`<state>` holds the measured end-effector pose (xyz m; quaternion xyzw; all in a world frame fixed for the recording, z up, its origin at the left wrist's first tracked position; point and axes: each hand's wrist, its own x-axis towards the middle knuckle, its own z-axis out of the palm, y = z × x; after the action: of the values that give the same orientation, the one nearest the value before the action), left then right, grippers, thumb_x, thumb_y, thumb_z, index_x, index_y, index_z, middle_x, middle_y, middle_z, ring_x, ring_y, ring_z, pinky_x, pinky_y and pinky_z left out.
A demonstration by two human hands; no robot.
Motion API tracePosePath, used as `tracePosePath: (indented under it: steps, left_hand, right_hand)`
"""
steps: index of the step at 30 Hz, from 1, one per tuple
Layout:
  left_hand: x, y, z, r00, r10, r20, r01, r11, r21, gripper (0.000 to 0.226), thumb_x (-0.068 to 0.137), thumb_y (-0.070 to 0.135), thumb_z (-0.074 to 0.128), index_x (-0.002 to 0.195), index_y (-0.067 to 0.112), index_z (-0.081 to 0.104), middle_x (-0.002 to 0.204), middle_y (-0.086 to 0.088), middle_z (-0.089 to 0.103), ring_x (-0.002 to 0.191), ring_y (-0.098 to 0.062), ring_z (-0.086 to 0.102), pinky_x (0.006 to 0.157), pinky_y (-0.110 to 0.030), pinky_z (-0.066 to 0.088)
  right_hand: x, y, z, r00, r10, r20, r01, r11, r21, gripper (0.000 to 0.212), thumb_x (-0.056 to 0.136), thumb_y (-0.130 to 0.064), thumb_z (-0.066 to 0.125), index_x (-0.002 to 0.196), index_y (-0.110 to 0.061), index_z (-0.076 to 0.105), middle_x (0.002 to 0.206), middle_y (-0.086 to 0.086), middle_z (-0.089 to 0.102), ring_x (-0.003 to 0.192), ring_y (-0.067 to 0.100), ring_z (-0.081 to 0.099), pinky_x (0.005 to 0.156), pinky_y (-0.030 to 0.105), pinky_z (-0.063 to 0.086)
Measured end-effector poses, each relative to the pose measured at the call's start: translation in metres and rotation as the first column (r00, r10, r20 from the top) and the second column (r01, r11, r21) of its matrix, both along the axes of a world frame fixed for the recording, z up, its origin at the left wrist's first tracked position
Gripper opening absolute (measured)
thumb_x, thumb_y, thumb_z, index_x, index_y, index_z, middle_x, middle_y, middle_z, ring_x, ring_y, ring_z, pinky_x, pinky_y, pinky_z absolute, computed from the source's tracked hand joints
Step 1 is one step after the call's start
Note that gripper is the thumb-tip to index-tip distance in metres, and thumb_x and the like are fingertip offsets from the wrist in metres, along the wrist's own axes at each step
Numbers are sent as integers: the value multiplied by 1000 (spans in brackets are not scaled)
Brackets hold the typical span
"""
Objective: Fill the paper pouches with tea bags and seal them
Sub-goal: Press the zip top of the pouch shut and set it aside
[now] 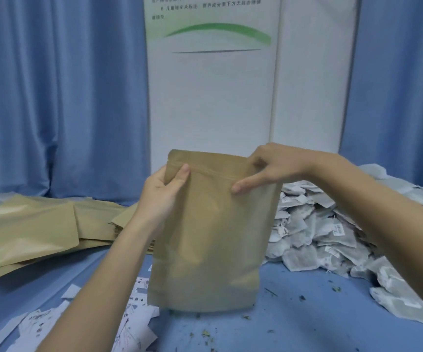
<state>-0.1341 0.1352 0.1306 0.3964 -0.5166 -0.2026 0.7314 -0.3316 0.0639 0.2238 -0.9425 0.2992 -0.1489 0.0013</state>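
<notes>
Leftmost, a stack of flat paper pouches [27,224] lies on the desk [307,313], ready as supply. Beside it, the left hand [162,191] grips the upper left edge of the upright pouch [213,237], thumb on the front at the zip line, apparently to steady it. At centre, this pouch stands with its base on the blue desk, its top strip flat. To its right, the right hand [269,166] pinches the upper right corner, thumb on the front and fingers curled behind, probably to press the zip closed; whether the seal is complete cannot be told. Further right, a heap of tea bags [332,229] lies within easy reach. White paper scraps [134,323] and loose tea crumbs litter the near desk. Behind hang blue curtains [53,97] and a white printed panel [213,85].
</notes>
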Motion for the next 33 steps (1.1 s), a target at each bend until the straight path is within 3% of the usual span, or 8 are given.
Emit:
tracePosePath:
  steps: [4,8,13,20,24,28,30,33]
  left_hand:
    - [-19,-12,-12,996,-94,1,94,995,30,16,93,26,57,88,19,70,82,7,74,73,-5,68,58,-15,50]
    - [-23,-23,-19,987,-156,-47,159,984,79,18,87,32,60,87,20,72,86,2,74,76,-9,69,60,-18,52]
    - [-14,-29,-18,964,-217,-155,235,965,114,20,85,31,60,92,16,70,90,-4,74,77,-14,71,60,-22,54]
    - [-10,-41,-20,983,-80,-165,110,977,183,17,92,26,59,82,14,68,73,1,72,63,-10,68,52,-19,51]
    - [-15,-51,-29,989,52,-136,-28,984,176,15,94,28,56,89,19,67,82,7,74,77,-8,69,62,-21,50]
    - [-25,-52,-39,991,128,-43,-122,984,134,13,92,32,59,89,20,63,82,7,71,79,-8,67,68,-24,48]
    - [-29,-50,-41,996,87,-26,-83,990,112,15,92,33,58,93,19,63,86,6,71,82,-8,67,66,-23,49]
    - [-27,-47,-41,995,77,-65,-69,990,120,18,93,34,55,94,17,60,83,6,69,77,-8,65,66,-26,49]
  right_hand:
    - [5,4,-3,957,-55,-285,125,965,233,31,76,-50,63,55,-28,68,53,-19,61,50,-5,56,56,18,39]
    - [3,-1,-11,954,20,-299,110,905,411,24,80,-45,62,66,-28,71,69,-16,70,64,1,67,56,13,47]
    - [-19,-25,-10,995,-59,-86,67,994,92,57,56,-77,60,59,-20,57,51,-12,47,46,2,44,50,19,30]
    - [-24,-53,-25,989,-85,123,98,990,-104,67,60,-62,73,51,-16,25,52,-3,23,50,12,22,49,26,16]
    - [-14,-55,-29,975,-98,198,135,974,-182,35,60,-54,78,72,-30,55,67,-15,49,68,5,46,62,27,40]
    - [14,-44,-34,981,55,187,-29,990,-136,59,70,-53,72,122,-30,55,115,-17,50,100,2,51,86,21,39]
    - [29,-40,-35,990,45,137,-36,997,-68,45,77,-55,65,111,-26,64,105,-10,64,95,7,57,82,24,45]
    - [40,-37,-33,991,59,121,-59,998,-11,33,81,-49,64,80,-16,69,69,1,63,64,9,53,56,20,38]
